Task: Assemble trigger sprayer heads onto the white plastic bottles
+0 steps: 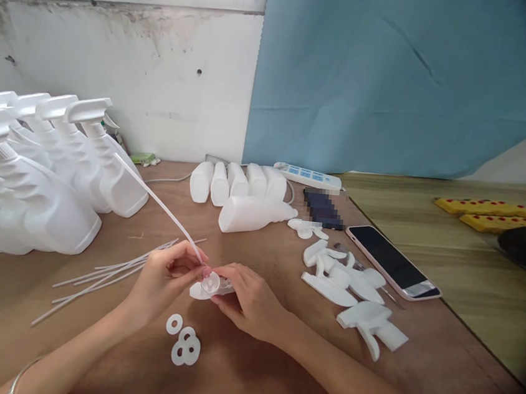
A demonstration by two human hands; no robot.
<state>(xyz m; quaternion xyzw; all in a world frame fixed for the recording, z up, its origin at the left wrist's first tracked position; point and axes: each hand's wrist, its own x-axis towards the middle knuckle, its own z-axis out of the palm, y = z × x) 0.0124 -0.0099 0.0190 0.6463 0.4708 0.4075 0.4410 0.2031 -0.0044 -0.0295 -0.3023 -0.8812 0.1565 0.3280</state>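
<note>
Between finger and thumb my left hand (166, 278) pinches a thin white dip tube (159, 202) close to its lower end; the tube slants up to the left. My right hand (250, 299) grips a white spray head (210, 284) with its round underside facing up. The tube's lower end meets that opening; my fingertips hide whether it is inside. Several loose dip tubes (109, 272) lie left of my left hand. Flat white ring washers (186, 347) rest on the table just below my hands.
Assembled white spray bottles (118, 182) stand at the left. Small white bottles (254, 215) lie at the back, near a power strip (309, 176). More spray heads (346, 278) and a phone (392, 261) are on the right. Yellow objects (489, 214) sit beyond the table edge.
</note>
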